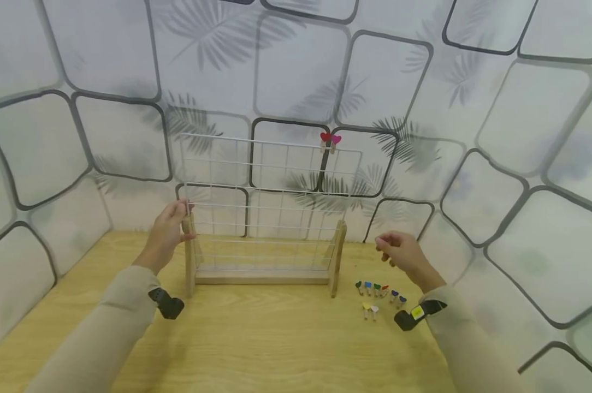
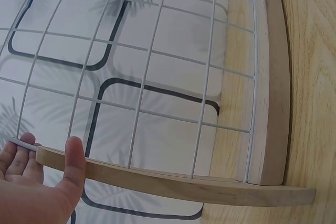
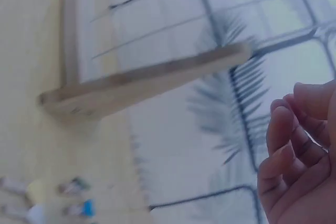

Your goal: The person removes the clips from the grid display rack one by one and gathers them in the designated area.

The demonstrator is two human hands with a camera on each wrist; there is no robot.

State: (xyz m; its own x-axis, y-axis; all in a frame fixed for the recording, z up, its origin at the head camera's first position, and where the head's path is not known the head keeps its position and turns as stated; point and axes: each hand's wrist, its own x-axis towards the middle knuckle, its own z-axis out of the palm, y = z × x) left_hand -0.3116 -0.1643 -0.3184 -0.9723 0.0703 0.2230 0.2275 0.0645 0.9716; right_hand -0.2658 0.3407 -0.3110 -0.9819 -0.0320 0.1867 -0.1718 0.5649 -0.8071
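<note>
A white wire grid rack (image 1: 266, 188) stands upright in a wooden frame (image 1: 261, 280). My left hand (image 1: 165, 234) grips its left side near the top of the wooden post (image 2: 157, 178), with the thumb on one side and the fingers on the other. Two heart clothespins, one red (image 1: 325, 137) and one pink (image 1: 336, 140), are clipped to the top wire towards the right. To the right of the rack, my right hand (image 1: 401, 252) hovers above the table with fingers loosely curled; nothing shows between them in the right wrist view.
Several small heart clothespins lie on the table right of the rack, among them a green one (image 1: 377, 287), a blue one (image 1: 368, 285), a yellow one (image 1: 366, 307) and a white one (image 1: 374, 310). Patterned fabric walls (image 1: 296, 71) enclose the wooden table (image 1: 276, 344).
</note>
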